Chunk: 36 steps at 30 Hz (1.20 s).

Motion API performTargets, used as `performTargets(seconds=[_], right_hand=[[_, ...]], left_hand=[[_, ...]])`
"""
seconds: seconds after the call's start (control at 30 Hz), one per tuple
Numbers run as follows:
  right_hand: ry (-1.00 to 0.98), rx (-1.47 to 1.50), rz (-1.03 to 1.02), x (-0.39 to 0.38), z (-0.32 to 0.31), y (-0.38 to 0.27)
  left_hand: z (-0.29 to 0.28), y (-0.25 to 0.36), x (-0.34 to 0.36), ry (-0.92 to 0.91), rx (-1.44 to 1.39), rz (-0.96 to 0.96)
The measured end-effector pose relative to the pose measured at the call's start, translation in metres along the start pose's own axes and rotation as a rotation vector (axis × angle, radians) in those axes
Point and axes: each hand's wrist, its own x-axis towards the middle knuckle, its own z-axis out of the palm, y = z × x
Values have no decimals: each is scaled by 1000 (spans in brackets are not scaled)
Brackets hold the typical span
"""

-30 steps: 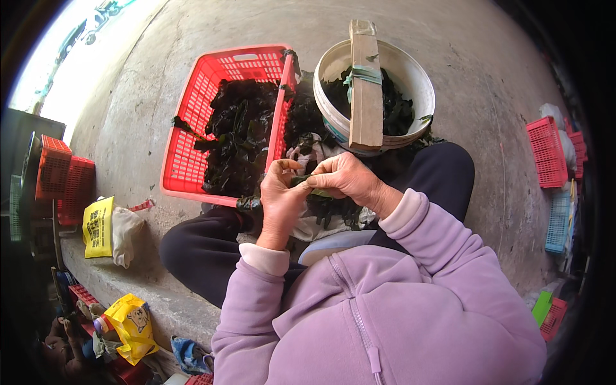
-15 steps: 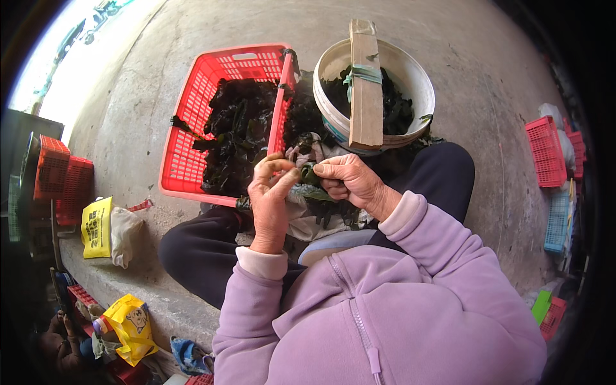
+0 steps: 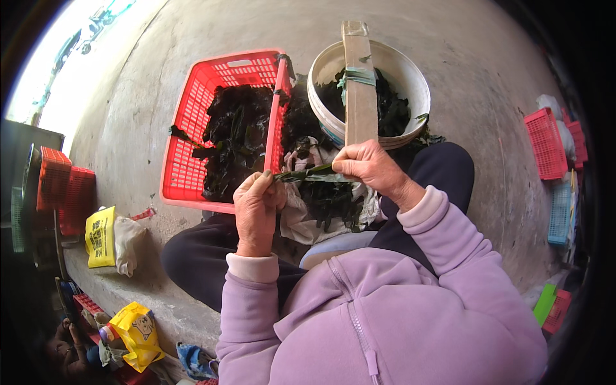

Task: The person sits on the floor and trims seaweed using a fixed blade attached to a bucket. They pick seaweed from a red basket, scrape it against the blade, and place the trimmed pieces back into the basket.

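Note:
A dark green strip of seaweed (image 3: 305, 174) is stretched between my two hands, above my lap. My left hand (image 3: 255, 212) pinches its left end beside the near corner of a red plastic basket (image 3: 186, 173). At the other end, the thumb and fingers of my right hand (image 3: 377, 170) are closed on the strip, just in front of a white bucket (image 3: 420, 86). Dark wet seaweed (image 3: 237, 128) fills much of the basket. More seaweed (image 3: 330, 202) lies on a pale cloth (image 3: 298, 224) over my lap.
Across the bucket, which also holds seaweed, lies a wooden board (image 3: 361, 102) tied with green strips. Yellow bags (image 3: 101, 237) stand at the left on the concrete floor (image 3: 475, 70). Red crates (image 3: 545, 144) are at both sides. Another person (image 3: 70, 350) sits at the lower left.
My hands have moved apart, the right one rightward and the left one slightly left and down. The seaweed, curled between my fingers before, is now drawn out straight.

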Motion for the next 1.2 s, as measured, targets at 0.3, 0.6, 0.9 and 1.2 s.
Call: performTargets(seconds=[0.3,0.6,0.9,1.2], right_hand=[[49,-244,-248,-12,-20,-70],[36,-396,-211,7,-89,-90],[320,-413,-207,92,-144,-54],[625,-646,-229,138,-155,-8]], left_hand=[[59,38,32,-136,840,515],[109,12,92,-314,730,139],[92,-5,208,-105,1256,447],[68,-77,264,92,1736,522]])
